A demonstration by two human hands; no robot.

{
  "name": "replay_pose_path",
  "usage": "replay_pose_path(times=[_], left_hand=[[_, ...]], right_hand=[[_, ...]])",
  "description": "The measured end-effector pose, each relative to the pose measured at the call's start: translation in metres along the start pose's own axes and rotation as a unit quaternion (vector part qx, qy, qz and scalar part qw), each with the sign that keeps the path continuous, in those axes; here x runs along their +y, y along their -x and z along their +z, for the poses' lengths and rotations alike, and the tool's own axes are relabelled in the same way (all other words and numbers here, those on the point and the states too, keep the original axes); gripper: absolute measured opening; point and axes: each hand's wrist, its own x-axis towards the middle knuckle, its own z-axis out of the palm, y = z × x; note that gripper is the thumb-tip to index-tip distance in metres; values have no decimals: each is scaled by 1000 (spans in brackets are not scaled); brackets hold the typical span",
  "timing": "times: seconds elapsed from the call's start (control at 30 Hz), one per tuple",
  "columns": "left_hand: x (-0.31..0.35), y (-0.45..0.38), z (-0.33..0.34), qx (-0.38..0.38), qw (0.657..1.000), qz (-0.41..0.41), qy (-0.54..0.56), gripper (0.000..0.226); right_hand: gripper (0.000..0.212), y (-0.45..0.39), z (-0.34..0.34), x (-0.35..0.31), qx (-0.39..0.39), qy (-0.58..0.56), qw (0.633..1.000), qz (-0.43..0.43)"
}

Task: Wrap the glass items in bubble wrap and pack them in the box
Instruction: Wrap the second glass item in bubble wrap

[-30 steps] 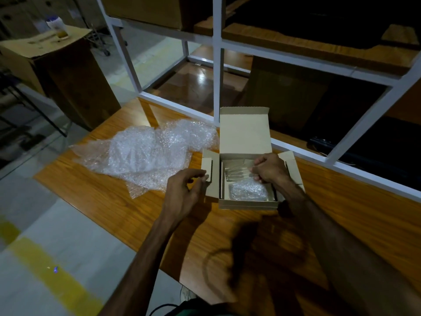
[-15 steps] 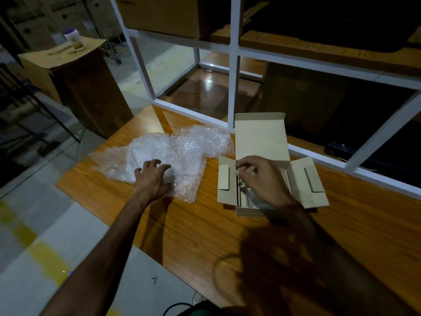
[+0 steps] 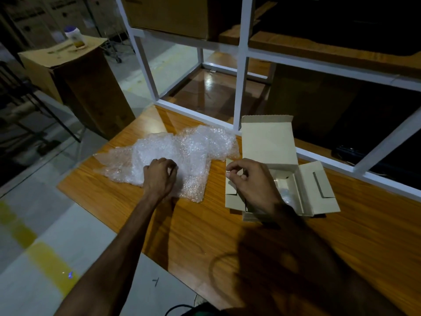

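A crumpled sheet of bubble wrap (image 3: 182,153) lies on the wooden table (image 3: 205,229), left of the open cardboard box (image 3: 268,144). My left hand (image 3: 160,176) rests on the near part of the wrap with its fingers curled and pinching the plastic. Over the box's left flap hovers my right hand (image 3: 250,183), thumb and fingertips pinched on a small clear glass item that barely shows. Inside the box a bubble-wrapped bundle (image 3: 289,197) lies partly hidden behind my right wrist. The lid stands up at the back and the right flap (image 3: 319,185) is folded out.
A white metal shelf frame (image 3: 239,87) rises right behind the table and the box. A tall cardboard carton (image 3: 75,83) with a jar on top stands on the floor at the far left. The table's left edge drops to grey floor with a yellow stripe (image 3: 45,258).
My left hand left the box flap, went left onto the bubble wrap and curled its fingers into it. My right hand lifted out of the box and shifted left, fingers pinched.
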Motion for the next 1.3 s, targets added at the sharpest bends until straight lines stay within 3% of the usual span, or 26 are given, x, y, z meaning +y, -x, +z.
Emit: replay_pose_path(times=[0.17,0.27,0.4,0.5,0.57,0.7,0.8,0.93,1.03,1.13,1.23,1.3], left_hand=[[33,2,-30,76,980,-11,183,12],[48,5,-52,94,959,-24,267,12],[68,12,-79,55,907,-58,414,14],[74,21,-95,8,875,-68,478,10],[75,28,-104,-24,866,-62,495,8],[77,39,-124,-57,825,-73,557,9],[70,44,-133,-27,825,-81,559,11],[56,50,-137,27,835,-105,540,12],[50,55,-138,69,846,-115,515,13],[46,60,-136,92,872,-102,470,8],[47,62,-134,111,875,-102,460,6],[51,63,-134,122,873,-98,462,10]], right_hand=[[14,-12,14,-9,-19,2,999,-40],[28,-19,25,-22,-34,1,998,-59],[61,-28,38,-41,-60,-1,995,-85],[71,-35,41,-55,-64,14,991,-115],[64,-39,41,-62,-58,32,990,-128],[21,-42,37,-69,-31,88,986,-140],[11,-39,29,-72,-34,76,984,-155],[6,-34,22,-69,-119,35,984,-130],[3,-28,18,-71,-140,-2,984,-110],[8,-20,6,-82,-171,-98,978,-74],[11,-17,-1,-80,-196,-121,973,-17],[10,-16,-2,-76,-166,-112,979,27]])
